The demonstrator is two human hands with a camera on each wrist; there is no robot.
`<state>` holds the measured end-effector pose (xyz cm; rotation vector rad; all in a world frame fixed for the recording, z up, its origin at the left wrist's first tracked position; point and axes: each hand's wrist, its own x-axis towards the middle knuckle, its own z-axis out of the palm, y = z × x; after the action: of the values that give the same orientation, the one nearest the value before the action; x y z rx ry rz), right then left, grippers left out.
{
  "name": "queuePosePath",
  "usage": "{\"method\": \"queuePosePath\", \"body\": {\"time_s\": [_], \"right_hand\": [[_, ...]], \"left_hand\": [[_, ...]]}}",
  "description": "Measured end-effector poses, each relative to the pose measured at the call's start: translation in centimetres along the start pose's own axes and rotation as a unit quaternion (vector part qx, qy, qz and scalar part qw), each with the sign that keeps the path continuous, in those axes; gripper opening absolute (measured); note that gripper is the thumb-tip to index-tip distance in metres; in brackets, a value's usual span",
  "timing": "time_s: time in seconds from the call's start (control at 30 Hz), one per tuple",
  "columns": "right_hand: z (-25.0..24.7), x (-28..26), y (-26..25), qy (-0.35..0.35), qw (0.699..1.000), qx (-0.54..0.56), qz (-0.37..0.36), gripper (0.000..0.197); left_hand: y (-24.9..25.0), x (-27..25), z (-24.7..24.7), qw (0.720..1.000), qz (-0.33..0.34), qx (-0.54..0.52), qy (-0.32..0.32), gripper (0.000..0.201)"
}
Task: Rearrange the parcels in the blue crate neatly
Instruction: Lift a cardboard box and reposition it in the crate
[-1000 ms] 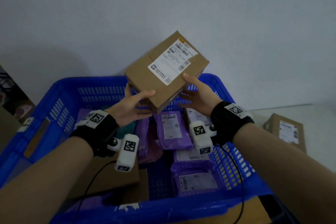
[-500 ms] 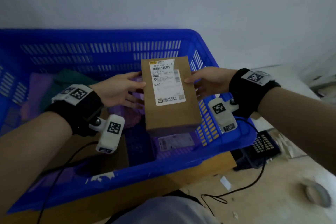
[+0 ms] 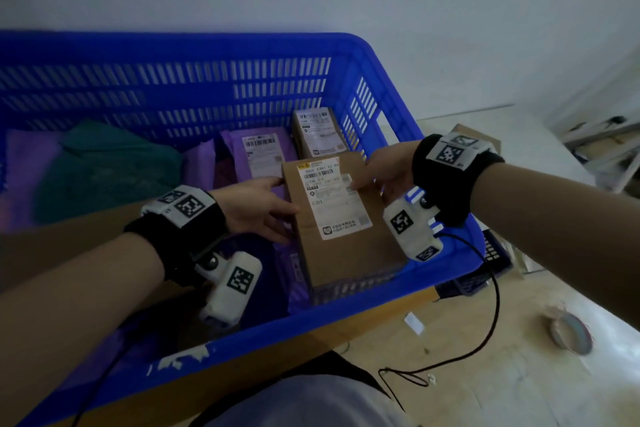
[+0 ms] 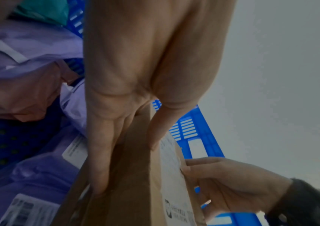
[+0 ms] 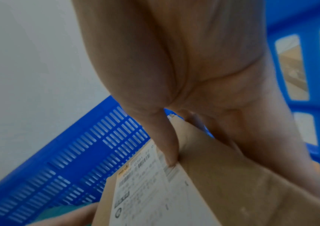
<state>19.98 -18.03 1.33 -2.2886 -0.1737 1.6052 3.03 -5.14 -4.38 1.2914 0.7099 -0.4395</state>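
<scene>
My left hand point(image 3: 258, 206) and right hand point(image 3: 388, 170) clamp cardboard box point(image 3: 341, 218) by opposite sides, low in blue crate point(image 3: 374, 66) near right corner. Stiff, seems light; side-edge hold suits.

A plain pale wall point(image 3: 450, 10) rises behind everything. Low on the right lies a light wooden floor point(image 3: 502, 374), where a thin black cable point(image 3: 485, 333) loops across the boards. A roll of tape point(image 3: 569, 331) lies flat near the right edge, and a small white scrap of paper point(image 3: 414, 322) sits between it and the cable. A dark perforated crate point(image 3: 491, 253) stands further back on the floor.
</scene>
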Motion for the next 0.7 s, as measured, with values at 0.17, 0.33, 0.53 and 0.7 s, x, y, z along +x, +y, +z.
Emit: {"method": "queuePosePath", "body": {"time_s": [0.17,0.33,0.53,0.7], "right_hand": [[0.9,1.5,0.1,0.015,0.998,-0.032,0.048,0.04],[1.8,1.4,-0.2,0.064,0.986,-0.152,0.016,0.031],[2.6,1.1,-1.2,0.116,0.924,-0.363,-0.041,0.035],[2.0,-0.1,-3.2,0.17,0.917,-0.351,-0.08,0.022]], "left_hand": [[-0.3,1.3,1.2,1.0,-0.018,-0.019,0.004,0.044],[-0.6,2.9,2.5,0.999,-0.019,-0.037,0.01,0.051],[-1.0,3.8,2.7,0.999,-0.041,-0.025,0.015,0.047],[0.1,3.1,1.6,0.999,-0.02,-0.001,0.037,0.051]]}}
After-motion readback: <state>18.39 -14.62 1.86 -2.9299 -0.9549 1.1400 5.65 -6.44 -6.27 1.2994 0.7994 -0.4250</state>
